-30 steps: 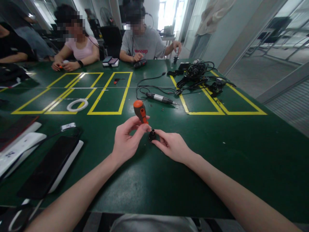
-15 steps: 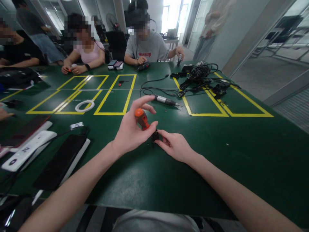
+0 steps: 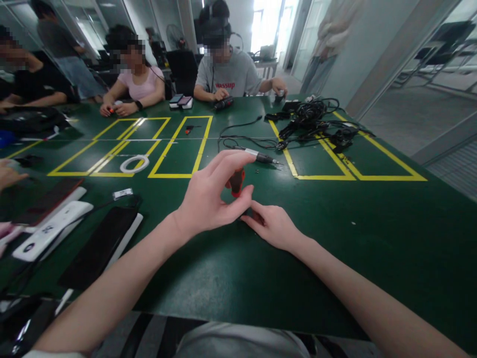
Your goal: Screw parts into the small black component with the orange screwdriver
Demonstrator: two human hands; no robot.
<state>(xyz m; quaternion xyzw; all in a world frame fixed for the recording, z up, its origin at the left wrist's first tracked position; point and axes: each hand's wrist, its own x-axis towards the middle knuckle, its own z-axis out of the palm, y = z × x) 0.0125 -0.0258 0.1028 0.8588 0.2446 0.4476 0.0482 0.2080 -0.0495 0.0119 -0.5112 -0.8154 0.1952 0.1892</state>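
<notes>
My left hand (image 3: 208, 196) is curled around a stubby screwdriver (image 3: 236, 184) with an orange-and-dark handle. The handle stands almost upright, and its lower end is hidden behind my thumb. Just to the right, my right hand (image 3: 275, 224) rests low on the table, pinching a small dark part (image 3: 244, 215) between thumb and fingers. Most of that part is covered by my left thumb and right fingertips, so I cannot tell whether the screwdriver touches it.
Beyond my hands lies a corded pen-shaped tool (image 3: 263, 157), with a tangle of black cables (image 3: 307, 119) behind it. A white ring (image 3: 134, 164) sits left on the green table (image 3: 316, 298). Phones (image 3: 100, 246) and a white power bank (image 3: 52, 231) lie at left. People sit opposite.
My left hand has shifted right and turned over the screwdriver, whose handle went from leaning left to nearly upright. My right hand stays put on the small dark part.
</notes>
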